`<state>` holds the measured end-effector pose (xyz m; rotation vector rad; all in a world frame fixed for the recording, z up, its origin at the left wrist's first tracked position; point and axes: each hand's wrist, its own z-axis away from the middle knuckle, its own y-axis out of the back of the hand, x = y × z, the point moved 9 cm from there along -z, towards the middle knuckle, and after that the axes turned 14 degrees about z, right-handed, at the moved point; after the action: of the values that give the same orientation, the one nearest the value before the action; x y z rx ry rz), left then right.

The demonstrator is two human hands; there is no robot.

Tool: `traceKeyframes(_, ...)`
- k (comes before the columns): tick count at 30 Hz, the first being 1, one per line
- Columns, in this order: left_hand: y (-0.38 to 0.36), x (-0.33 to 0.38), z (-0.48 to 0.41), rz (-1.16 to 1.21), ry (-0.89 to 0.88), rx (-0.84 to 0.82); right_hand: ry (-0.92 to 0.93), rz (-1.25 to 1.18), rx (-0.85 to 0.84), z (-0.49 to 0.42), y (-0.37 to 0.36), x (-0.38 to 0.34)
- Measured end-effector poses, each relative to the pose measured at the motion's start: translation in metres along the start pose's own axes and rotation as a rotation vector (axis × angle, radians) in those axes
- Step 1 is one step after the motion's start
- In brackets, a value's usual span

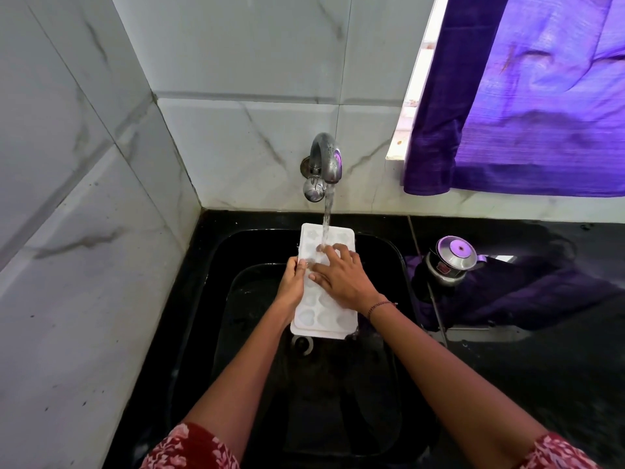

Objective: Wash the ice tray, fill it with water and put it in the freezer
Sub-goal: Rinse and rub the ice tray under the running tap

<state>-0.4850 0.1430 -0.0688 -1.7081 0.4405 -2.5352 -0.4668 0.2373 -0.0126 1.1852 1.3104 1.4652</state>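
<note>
A: Where is the ice tray (323, 318)?
B: Head view: over the black sink (216, 299), near the middle of the picture. It runs lengthwise from 12 to 6 o'clock, cups facing up. Its far end is under the tap (326, 160), which sits on the wall at 12 o'clock from the tray.
A: Is the tap running?
B: Yes. A stream of water (327, 214) falls onto the far end of the tray.
A: And the hands?
B: The left hand (292, 282) grips the tray's long edge at 9 o'clock, thumb (302, 264) curled over the top; its fingers underneath are hidden. The right hand (343, 280) lies on top of the tray, coming in from 3 o'clock. Its fingers (333, 253) are spread wide and fairly straight, touching the cups right where the water lands, holding nothing.
A: Anything on the wrists?
B: A thin dark thread band (380, 305) on the right one.
A: Around the sink?
B: A steel pot (451, 260) with a lid stands on the black counter (541, 367) at 3 o'clock from the tray. A purple curtain (541, 96) hangs at 1 to 2 o'clock. Grey-veined wall tiles (84, 214) fill 9 o'clock. The drain (303, 343) shows just past the tray's near end, at 6 o'clock
</note>
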Motion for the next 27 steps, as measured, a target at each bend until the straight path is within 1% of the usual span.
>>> traceKeyframes(3, 0.010, 0.005, 0.004, -0.020, -0.012, -0.002, 0.026, -0.120, -0.009, -0.004, -0.002, 0.000)
traceKeyframes(5, 0.020, 0.008, 0.005, -0.054, -0.036, 0.026, -0.022, -0.226, 0.026, -0.004, -0.002, 0.006)
traceKeyframes(7, 0.031, 0.016, 0.007, -0.144, -0.087, 0.068, -0.097, -0.257, 0.079, -0.002, -0.004, 0.015)
traceKeyframes(11, 0.046, 0.029, 0.011, -0.480, -0.208, 0.111, -0.175, -0.156, 0.040, 0.004, -0.017, 0.020)
traceKeyframes(15, 0.045, 0.041, 0.019, -0.842, -0.359, 0.125, -0.190, -0.064, -0.009, 0.003, -0.022, 0.013)
traceKeyframes(18, 0.042, 0.044, 0.026, -1.024, -0.430, 0.137, -0.191, -0.037, -0.046, 0.000, -0.024, 0.006)
traceKeyframes(20, 0.041, 0.044, 0.029, -1.067, -0.431, 0.149, -0.198, -0.043, -0.073, -0.002, -0.027, 0.002)
traceKeyframes(22, 0.043, 0.041, 0.028, -1.058, -0.404, 0.155, -0.211, -0.067, -0.097, -0.003, -0.029, 0.001)
traceKeyframes(24, 0.048, 0.034, 0.025, -0.992, -0.344, 0.157, -0.220, -0.097, -0.113, -0.004, -0.032, 0.001)
traceKeyframes(27, 0.056, 0.021, 0.023, -0.809, -0.236, 0.152, -0.245, -0.131, -0.120, -0.003, -0.035, 0.004)
